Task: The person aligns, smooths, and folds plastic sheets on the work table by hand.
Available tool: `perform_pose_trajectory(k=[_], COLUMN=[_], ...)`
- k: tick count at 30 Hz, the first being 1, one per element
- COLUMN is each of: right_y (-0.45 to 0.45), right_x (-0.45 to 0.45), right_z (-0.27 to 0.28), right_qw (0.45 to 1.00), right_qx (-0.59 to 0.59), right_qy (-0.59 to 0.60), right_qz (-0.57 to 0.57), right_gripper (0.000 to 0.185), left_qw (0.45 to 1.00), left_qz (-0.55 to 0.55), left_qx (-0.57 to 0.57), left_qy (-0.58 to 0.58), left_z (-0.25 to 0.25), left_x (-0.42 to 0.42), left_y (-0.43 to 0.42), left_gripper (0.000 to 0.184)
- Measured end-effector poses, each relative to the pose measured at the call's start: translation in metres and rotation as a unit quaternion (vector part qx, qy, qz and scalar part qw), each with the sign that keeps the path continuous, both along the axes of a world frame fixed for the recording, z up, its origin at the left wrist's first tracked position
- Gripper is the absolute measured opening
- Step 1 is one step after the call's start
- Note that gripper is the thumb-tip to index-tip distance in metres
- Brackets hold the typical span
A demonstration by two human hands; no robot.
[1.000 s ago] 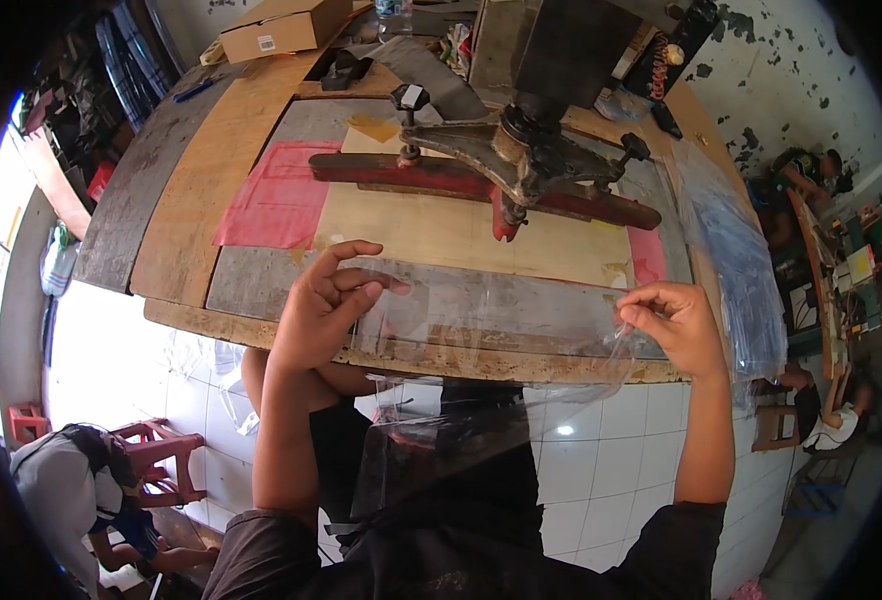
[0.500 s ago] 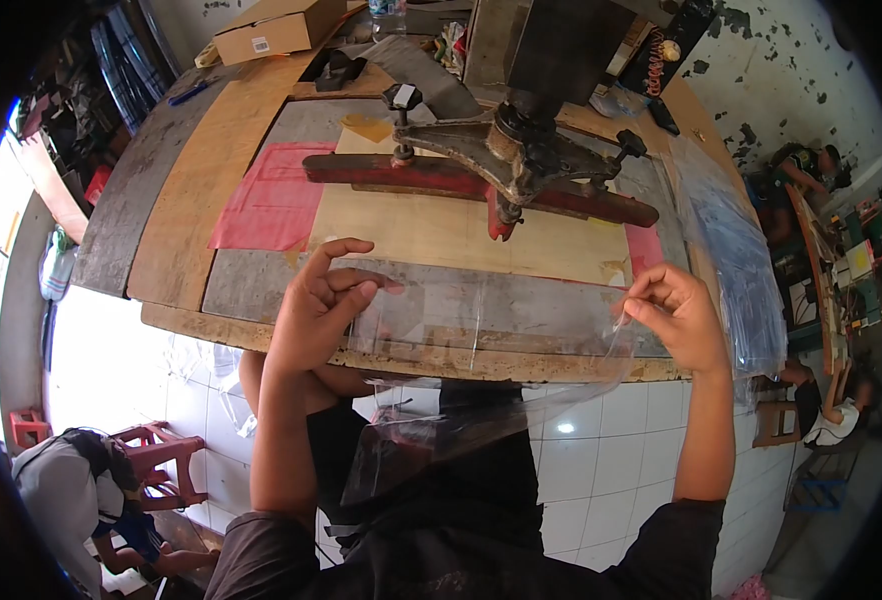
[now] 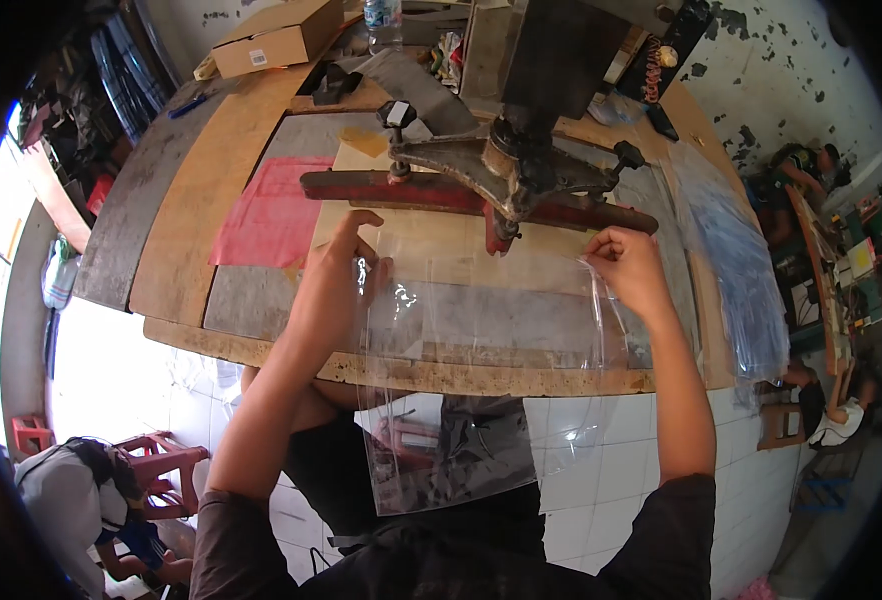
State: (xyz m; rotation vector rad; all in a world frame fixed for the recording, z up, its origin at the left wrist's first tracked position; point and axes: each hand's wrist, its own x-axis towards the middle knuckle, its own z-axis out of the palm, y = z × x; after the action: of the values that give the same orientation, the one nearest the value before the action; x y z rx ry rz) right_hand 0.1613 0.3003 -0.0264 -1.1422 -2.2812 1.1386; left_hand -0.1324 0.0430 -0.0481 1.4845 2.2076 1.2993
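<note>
A clear plastic sheet (image 3: 461, 350) is stretched between my hands, its lower part hanging past the table's front edge over my lap. My left hand (image 3: 339, 265) pinches its left upper corner, with the index finger bent above. At the right upper corner, my right hand (image 3: 623, 262) has thumb and fingers closed on the film. Just beyond both hands is a press head with a long red-edged bar (image 3: 411, 188), above a cream-coloured sheet (image 3: 441, 250) on the grey work plate. Red sheeting (image 3: 271, 210) lies left of the cream sheet.
Stacked clear plastic sheets (image 3: 736, 270) lie along the table's right side. A cardboard box (image 3: 276, 38), a water bottle (image 3: 383, 25) and a blue pen (image 3: 187, 105) are at the back left. Other people sit at both sides, one near a red stool (image 3: 166, 470).
Both hands have moved forward toward the press bar, carrying the plastic sheet farther over the table. The sheet now hangs straighter and flatter between them.
</note>
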Motion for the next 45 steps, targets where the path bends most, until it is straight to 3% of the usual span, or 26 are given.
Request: perform_pose_trajectory(k=[2, 6, 8, 14, 18, 20, 27, 32, 36, 39, 41, 45], right_y=[0.003, -0.003, -0.005, -0.003, 0.000, 0.001, 0.002, 0.010, 0.004, -0.009, -0.025, -0.053], right_x=[-0.006, -0.008, -0.006, -0.004, 0.000, 0.001, 0.008, 0.014, 0.019, 0.019, 0.020, 0.017], right_z=[-0.005, -0.003, -0.003, -0.004, -0.010, -0.009, -0.019, -0.029, -0.016, 0.011, 0.031, 0.044], right_qw=[0.996, 0.989, 0.969, 0.971, 0.965, 0.954, 0.937, 0.896, 0.895, 0.919, 0.956, 0.940], right_qx=[0.090, 0.144, 0.239, 0.221, 0.232, 0.253, 0.301, 0.387, 0.384, 0.323, 0.190, 0.209], right_qy=[-0.009, -0.030, -0.044, -0.037, -0.011, 0.005, -0.002, 0.006, -0.022, -0.039, -0.114, -0.194], right_qz=[0.015, 0.026, 0.050, 0.079, 0.126, 0.162, 0.176, 0.218, 0.224, 0.224, 0.191, 0.187], right_gripper=[0.007, 0.009, 0.010, 0.011, 0.012, 0.010, 0.015, 0.018, 0.022, 0.025, 0.033, 0.049], left_qw=[0.999, 0.998, 0.993, 0.989, 0.981, 0.970, 0.961, 0.949, 0.950, 0.958, 0.960, 0.965], left_qz=[0.002, -0.007, -0.029, 0.014, 0.023, 0.009, 0.000, 0.002, 0.003, 0.004, 0.005, 0.010], left_qx=[-0.046, -0.039, -0.018, -0.060, -0.078, -0.029, -0.020, -0.002, -0.010, -0.008, -0.009, -0.025], left_qy=[0.017, 0.051, 0.111, 0.136, 0.177, 0.240, 0.274, 0.316, 0.313, 0.288, 0.280, 0.262], left_z=[0.004, -0.007, -0.014, -0.012, -0.016, -0.022, -0.029, -0.029, -0.029, -0.028, -0.026, -0.022], left_x=[-0.001, -0.008, -0.007, 0.002, -0.002, -0.006, -0.007, -0.006, -0.005, -0.003, 0.000, 0.001], left_y=[0.008, 0.018, 0.017, 0.011, 0.009, 0.010, 0.010, 0.010, 0.010, 0.010, 0.010, 0.010], left_gripper=[0.039, 0.029, 0.026, 0.035, 0.032, 0.029, 0.031, 0.032, 0.029, 0.043, 0.045, 0.041])
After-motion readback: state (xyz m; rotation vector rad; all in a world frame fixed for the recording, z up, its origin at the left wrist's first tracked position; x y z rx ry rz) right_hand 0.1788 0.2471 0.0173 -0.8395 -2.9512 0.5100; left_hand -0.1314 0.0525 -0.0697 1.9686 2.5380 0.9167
